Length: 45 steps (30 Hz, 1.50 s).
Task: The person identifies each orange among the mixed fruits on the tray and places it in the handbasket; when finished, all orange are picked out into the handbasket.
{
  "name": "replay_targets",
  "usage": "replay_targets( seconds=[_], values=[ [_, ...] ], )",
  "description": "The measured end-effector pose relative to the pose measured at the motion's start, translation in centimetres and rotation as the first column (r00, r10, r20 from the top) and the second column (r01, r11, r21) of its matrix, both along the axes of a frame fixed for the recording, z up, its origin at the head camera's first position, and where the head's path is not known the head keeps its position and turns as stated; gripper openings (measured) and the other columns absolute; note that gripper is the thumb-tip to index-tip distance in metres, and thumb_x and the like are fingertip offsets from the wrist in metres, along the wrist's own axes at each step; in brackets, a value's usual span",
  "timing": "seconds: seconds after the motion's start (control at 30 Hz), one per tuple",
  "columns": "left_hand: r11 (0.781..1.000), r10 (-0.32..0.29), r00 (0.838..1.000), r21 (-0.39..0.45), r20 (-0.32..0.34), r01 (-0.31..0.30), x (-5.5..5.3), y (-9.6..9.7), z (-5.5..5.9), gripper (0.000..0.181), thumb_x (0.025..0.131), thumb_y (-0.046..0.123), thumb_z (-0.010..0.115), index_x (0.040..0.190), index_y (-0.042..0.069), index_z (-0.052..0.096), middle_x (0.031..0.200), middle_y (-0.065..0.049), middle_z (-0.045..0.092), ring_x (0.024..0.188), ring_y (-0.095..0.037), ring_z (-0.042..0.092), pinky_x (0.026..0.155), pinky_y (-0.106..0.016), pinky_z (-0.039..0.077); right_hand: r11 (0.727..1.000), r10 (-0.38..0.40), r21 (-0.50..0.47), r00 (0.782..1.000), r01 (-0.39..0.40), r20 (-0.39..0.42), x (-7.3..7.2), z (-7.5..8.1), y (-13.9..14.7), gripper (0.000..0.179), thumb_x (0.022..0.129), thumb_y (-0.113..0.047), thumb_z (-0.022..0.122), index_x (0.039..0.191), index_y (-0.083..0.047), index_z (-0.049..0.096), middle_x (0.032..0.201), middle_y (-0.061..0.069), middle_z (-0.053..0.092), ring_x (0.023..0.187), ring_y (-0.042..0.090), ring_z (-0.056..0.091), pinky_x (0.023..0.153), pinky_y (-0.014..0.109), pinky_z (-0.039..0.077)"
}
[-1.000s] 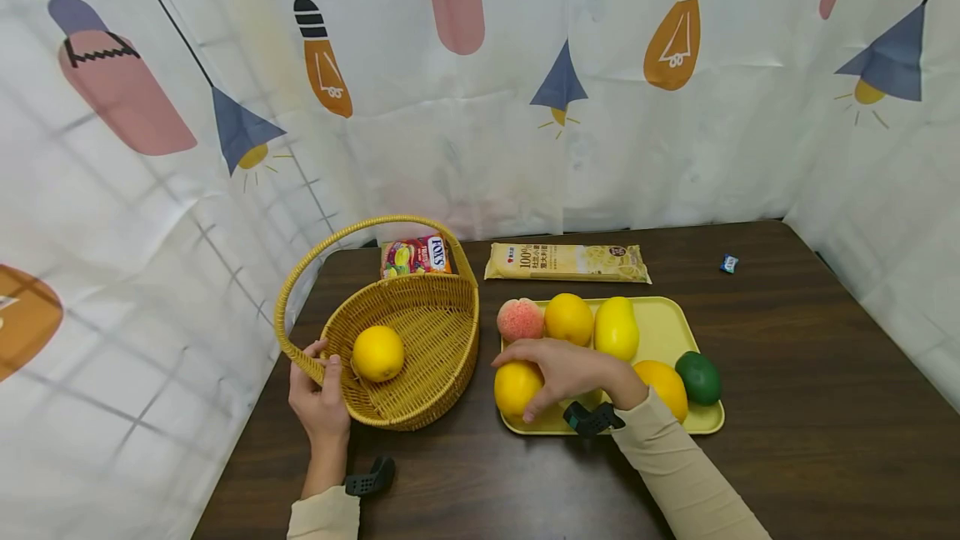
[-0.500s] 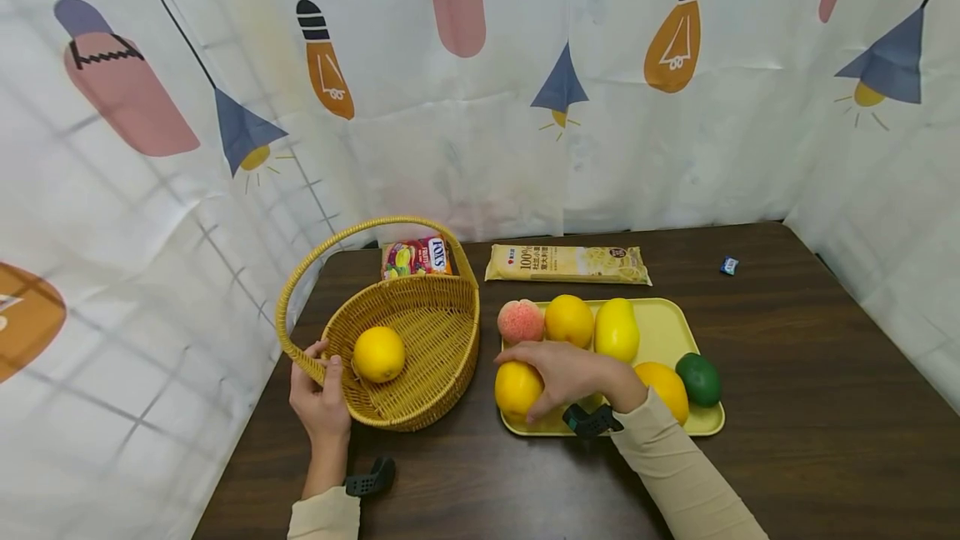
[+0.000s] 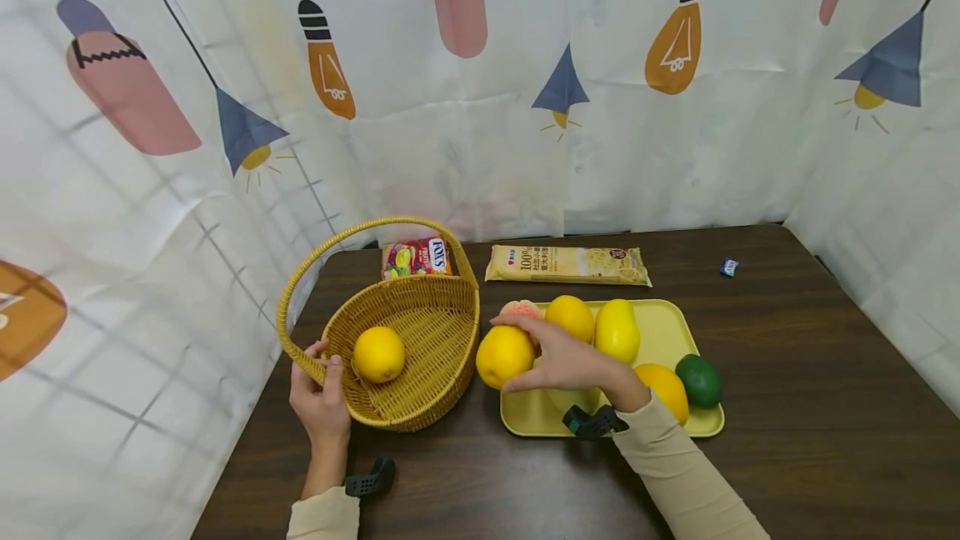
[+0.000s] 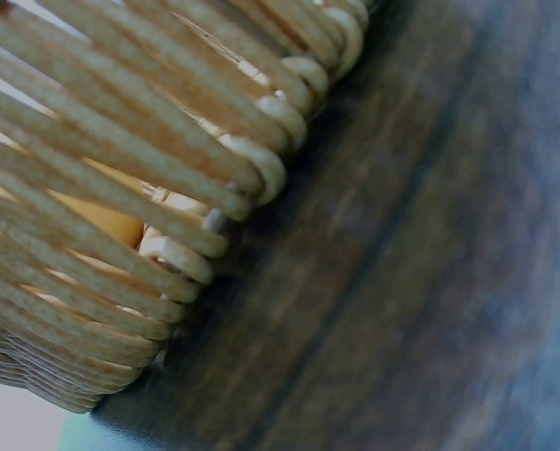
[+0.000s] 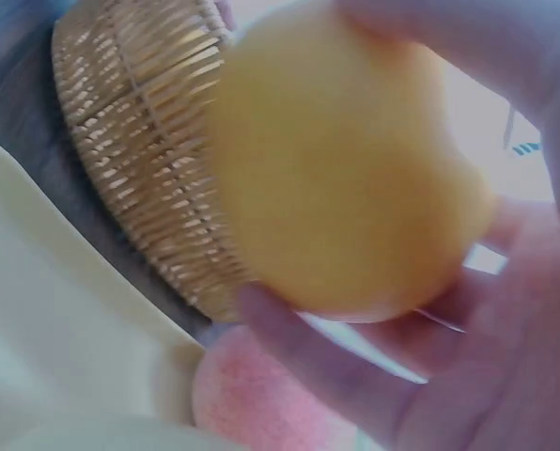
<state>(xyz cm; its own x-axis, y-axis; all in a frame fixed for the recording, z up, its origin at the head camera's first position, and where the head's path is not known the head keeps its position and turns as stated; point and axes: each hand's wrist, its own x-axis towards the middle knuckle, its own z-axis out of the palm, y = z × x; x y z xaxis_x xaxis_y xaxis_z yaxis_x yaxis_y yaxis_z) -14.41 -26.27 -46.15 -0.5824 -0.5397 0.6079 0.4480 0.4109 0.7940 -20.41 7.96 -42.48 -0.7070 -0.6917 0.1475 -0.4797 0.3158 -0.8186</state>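
In the head view my right hand grips an orange between thumb and fingers, above the left end of the yellow tray. The right wrist view shows the fingers curled round this orange, with the basket's side behind it. My left hand holds the wicker basket at the left base of its handle. A second orange lies inside the basket. Basket weave fills the upper left of the left wrist view; the left hand does not show there.
On the tray sit a peach, partly hidden, a yellow pear-shaped fruit, more oranges and a green avocado-like fruit. Behind lie a noodle packet, a FOX'S candy bag and a small blue-wrapped sweet.
My right hand has lifted the orange off the tray's front left corner, up and slightly left, so it now overlaps the peach. The left hand and basket have stayed in place.
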Motion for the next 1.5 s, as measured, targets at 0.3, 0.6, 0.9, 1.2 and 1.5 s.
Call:
replay_targets(
  seconds=[0.3,0.6,0.9,1.2,1.5],
  values=[
    [1.000,0.002,1.000,0.005,-0.009,-0.002,-0.7,-0.9,-1.4,0.030,0.088,0.005,0.062,0.113,-0.013,0.064,0.084,0.012,0.055,0.068,-0.005,0.047,0.069,-0.021,0.036,0.974,-0.177,-0.147,0.984,0.175,-0.002,0.1,0.0,-1.0,0.086,0.074,-0.040,0.085,0.146,-0.030,0.040,0.134,-0.001,0.053,0.104,0.016,0.058,0.084,0.036,0.049],
    [1.000,0.006,1.000,0.021,-0.011,-0.006,-1.5,-2.0,-2.9,0.029,0.089,0.006,0.063,0.115,-0.007,0.067,0.085,0.011,0.056,0.067,-0.007,0.046,0.069,-0.022,0.036,0.947,-0.232,-0.238,0.972,0.215,-0.045,0.9,-0.4,-3.5,0.084,0.072,-0.031,0.087,0.144,-0.023,0.043,0.133,-0.001,0.051,0.107,0.015,0.055,0.088,0.037,0.049],
    [1.000,-0.004,1.000,0.010,-0.021,0.004,-0.5,-0.9,-1.1,0.029,0.089,0.002,0.061,0.112,-0.014,0.064,0.084,0.011,0.054,0.064,-0.005,0.044,0.065,-0.020,0.035,0.956,-0.186,-0.247,0.978,0.157,-0.098,1.2,0.1,-6.9,0.082,0.076,-0.034,0.083,0.146,-0.027,0.040,0.139,-0.007,0.047,0.110,0.012,0.055,0.091,0.036,0.049],
    [1.000,-0.021,1.000,0.004,-0.023,0.021,0.1,-0.2,-0.1,0.029,0.090,0.003,0.060,0.112,-0.016,0.062,0.083,0.010,0.054,0.064,-0.005,0.045,0.064,-0.020,0.037,0.976,-0.126,-0.196,0.978,0.093,-0.166,0.6,-0.5,-9.8,0.081,0.076,-0.034,0.080,0.146,-0.029,0.038,0.138,-0.007,0.046,0.103,0.011,0.055,0.085,0.030,0.050],
    [1.000,-0.027,0.999,0.013,-0.020,0.028,0.1,-0.2,-0.3,0.029,0.089,0.003,0.061,0.112,-0.016,0.063,0.087,0.010,0.056,0.070,-0.005,0.048,0.069,-0.020,0.038,0.999,-0.034,0.011,0.959,0.039,-0.281,-0.1,-0.3,-12.2,0.080,0.075,-0.043,0.078,0.144,-0.021,0.045,0.139,-0.006,0.051,0.115,0.009,0.052,0.091,0.029,0.047]
  ],
)
